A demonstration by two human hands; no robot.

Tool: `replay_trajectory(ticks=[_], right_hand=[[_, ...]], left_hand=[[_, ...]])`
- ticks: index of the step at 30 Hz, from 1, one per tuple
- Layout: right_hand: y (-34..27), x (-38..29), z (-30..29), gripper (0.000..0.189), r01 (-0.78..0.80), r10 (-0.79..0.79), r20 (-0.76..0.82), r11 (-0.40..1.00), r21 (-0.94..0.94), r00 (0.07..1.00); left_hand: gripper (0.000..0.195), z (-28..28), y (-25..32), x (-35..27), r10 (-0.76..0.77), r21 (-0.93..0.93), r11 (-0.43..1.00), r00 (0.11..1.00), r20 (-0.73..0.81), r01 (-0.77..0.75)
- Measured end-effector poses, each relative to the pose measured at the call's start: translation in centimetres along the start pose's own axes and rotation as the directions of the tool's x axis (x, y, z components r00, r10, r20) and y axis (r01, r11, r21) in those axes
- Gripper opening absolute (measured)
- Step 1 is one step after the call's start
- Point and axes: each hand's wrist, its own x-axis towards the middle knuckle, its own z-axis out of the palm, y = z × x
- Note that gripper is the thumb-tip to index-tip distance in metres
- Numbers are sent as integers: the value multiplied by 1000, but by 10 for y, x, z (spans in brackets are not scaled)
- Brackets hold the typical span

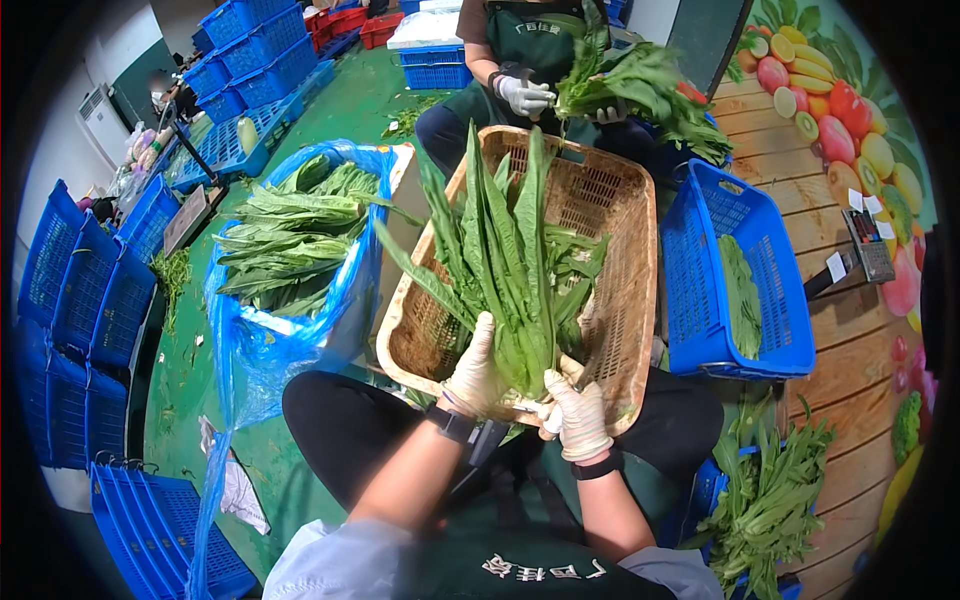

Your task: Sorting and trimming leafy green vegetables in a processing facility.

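My left hand (pixel 472 371), in a pale glove, grips the lower left side of a bunch of long-leaf green lettuce (pixel 506 285). Its pointed leaves fan upward, away from me. At the stem end on the right is my right hand (pixel 577 412), also gloved, with thumb and fingers curled against the base. Whether anything else lies inside that palm is hidden. The bunch is over the near end of a dirty tan plastic crate (pixel 631 300), which stands between my knees. Loose leaves (pixel 574 262) lie in the crate under and beside the bunch.
On the left stands a box lined with blue plastic film (pixel 247 397), filled with lettuce (pixel 292 232). A blue crate (pixel 780 300) with some greens is at right; more greens (pixel 772 495) lie nearer me. Opposite, a gloved co-worker's hand (pixel 525 96) handles leaves. Blue crates (pixel 82 285) line the left.
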Motion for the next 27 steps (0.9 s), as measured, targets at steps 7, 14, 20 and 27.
replay_trajectory(ticks=[7, 14, 20, 27], right_hand=[[-3, -2, 7, 11, 82, -83, -34, 996, -30, 996], [12, -12, -9, 19, 44, -72, 105, 968, 248, 992], [-42, -93, -146, 33, 513, -424, -332, 818, 258, 843], [-68, -119, -92, 45, 96, -485, -747, 861, -500, 454]], left_hand=[[91, -1, 6, -8, 109, 174, 979, 994, -22, -103], [64, -2, -9, -2, -28, -217, 976, 996, -81, 10], [84, 17, -8, 0, -9, -188, 982, 996, 92, 26], [89, 34, -24, 9, -67, -110, 989, 954, 292, 103]])
